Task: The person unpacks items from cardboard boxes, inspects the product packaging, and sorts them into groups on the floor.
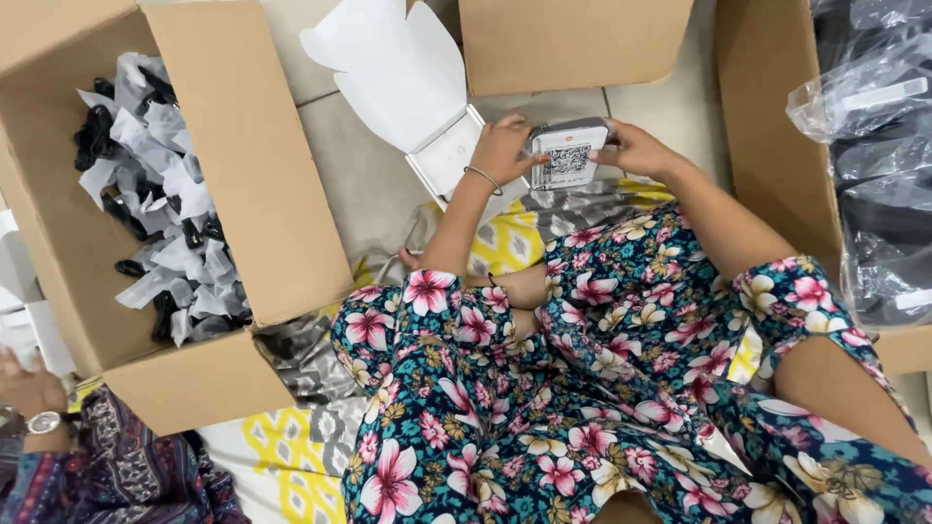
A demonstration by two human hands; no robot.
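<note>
I see my left hand (502, 146) and my right hand (631, 147) closed from either side on a small white rectangular device with a grey rim and a square black-and-white code label (569, 154) on its face. The left fingers grip its left edge, the right fingers its right edge, and it is held just above the floor in front of my knees. A thin silver bangle (482, 179) sits on my left wrist.

Just left of the device lies an open white cardboard carton with its lid flap raised (408, 87), touching the tiled floor. Behind it stands a plain brown cardboard box (573, 44).

Farther left is a large open brown cardboard box (257, 184) full of black items in clear plastic sleeves (155, 194). At the right edge another brown box (772, 116) holds black items in clear plastic bags (874, 165).

At the lower left, another person's hand wearing a wristwatch (34, 398) rests beside the large box.
</note>
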